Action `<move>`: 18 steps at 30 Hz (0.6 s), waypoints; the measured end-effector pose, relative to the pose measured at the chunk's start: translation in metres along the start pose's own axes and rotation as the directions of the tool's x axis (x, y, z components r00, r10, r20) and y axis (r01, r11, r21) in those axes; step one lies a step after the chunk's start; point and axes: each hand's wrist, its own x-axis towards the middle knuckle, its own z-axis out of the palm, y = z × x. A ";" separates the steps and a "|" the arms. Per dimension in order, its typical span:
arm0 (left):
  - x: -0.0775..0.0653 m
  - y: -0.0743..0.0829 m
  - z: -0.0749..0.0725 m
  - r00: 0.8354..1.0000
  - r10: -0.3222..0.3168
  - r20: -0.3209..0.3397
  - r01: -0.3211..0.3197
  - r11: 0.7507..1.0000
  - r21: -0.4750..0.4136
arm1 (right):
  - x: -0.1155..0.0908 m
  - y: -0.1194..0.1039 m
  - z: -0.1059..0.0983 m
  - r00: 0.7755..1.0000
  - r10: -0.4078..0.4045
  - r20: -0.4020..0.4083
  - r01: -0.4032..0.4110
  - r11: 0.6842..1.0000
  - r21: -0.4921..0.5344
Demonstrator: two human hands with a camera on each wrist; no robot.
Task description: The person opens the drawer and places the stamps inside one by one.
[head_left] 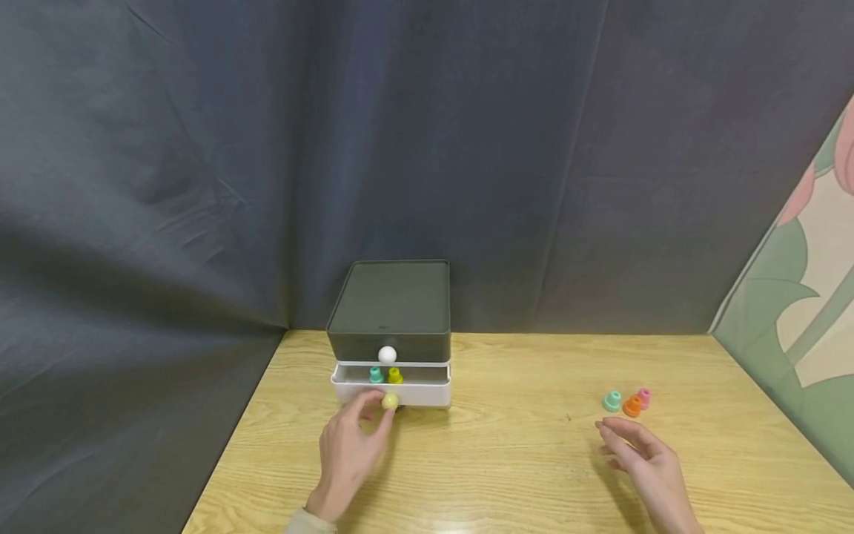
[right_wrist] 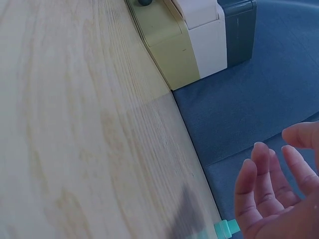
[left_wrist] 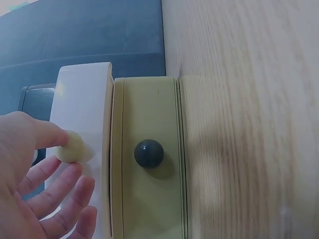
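My left hand [head_left: 348,449] pinches the pale yellow round knob [left_wrist: 73,148] of the white drawer [head_left: 427,394] between thumb and finger. That drawer stands pulled out from a small stacked drawer box [head_left: 400,297] with a dark top. Inside it are a teal cone-shaped piece [head_left: 376,375] and a yellow one [head_left: 396,376]. My right hand [head_left: 650,467] is held above the table with fingers loosely bent and nothing in them. Just beyond it, three similar pieces sit close together: a teal one [head_left: 611,401], an orange one [head_left: 632,406] and a pink one [head_left: 644,397].
The dark upper drawer has a white knob [head_left: 387,355]. Below the white drawer is an olive drawer [left_wrist: 149,109] with a dark knob [left_wrist: 149,154]. Dark curtains [head_left: 467,163] hang behind and left of the wooden table [head_left: 507,475]; a flower-patterned panel [head_left: 800,311] borders the right.
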 end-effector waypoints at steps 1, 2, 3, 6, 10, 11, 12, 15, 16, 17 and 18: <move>0.001 0.000 0.000 1.000 0.000 0.000 0.000 1.000 -0.004 | 0.000 0.000 0.000 1.000 -0.002 0.002 0.002 1.000 -0.003; 0.002 -0.001 0.001 1.000 0.000 0.000 0.000 1.000 -0.005 | 0.000 0.000 0.000 1.000 -0.003 0.003 0.003 1.000 -0.005; 0.003 -0.001 0.002 1.000 0.000 0.002 0.000 1.000 -0.006 | -0.001 0.000 0.000 1.000 -0.005 0.005 0.005 1.000 -0.011; 0.005 -0.002 0.005 1.000 -0.005 0.009 0.005 1.000 -0.008 | -0.001 0.000 0.000 1.000 -0.008 0.008 0.008 1.000 -0.021; 0.008 -0.002 0.007 1.000 -0.010 0.018 0.010 1.000 -0.011 | -0.002 0.000 0.000 1.000 -0.002 0.007 0.002 1.000 -0.029; 0.009 -0.003 0.008 1.000 -0.010 0.017 0.011 1.000 -0.012 | -0.002 0.000 0.001 1.000 0.001 0.007 -0.001 1.000 -0.031; 0.010 -0.003 0.008 1.000 -0.009 0.019 0.010 1.000 -0.016 | -0.002 0.000 0.001 1.000 0.004 0.007 -0.004 0.999 -0.033; 0.011 -0.002 0.009 1.000 -0.001 0.022 0.002 1.000 -0.020 | -0.003 -0.001 0.001 1.000 0.009 0.005 -0.008 0.999 -0.043; 0.012 -0.003 0.009 1.000 0.002 0.022 -0.001 1.000 -0.021 | -0.003 -0.001 0.002 1.000 0.010 0.006 -0.010 0.999 -0.046; 0.013 -0.003 0.010 1.000 0.004 0.020 -0.003 1.000 -0.018 | -0.003 -0.001 0.002 1.000 0.010 0.006 -0.010 0.999 -0.049; 0.013 -0.003 0.010 1.000 0.005 0.019 -0.004 1.000 -0.017 | -0.004 -0.001 0.002 1.000 0.008 0.006 -0.008 0.999 -0.050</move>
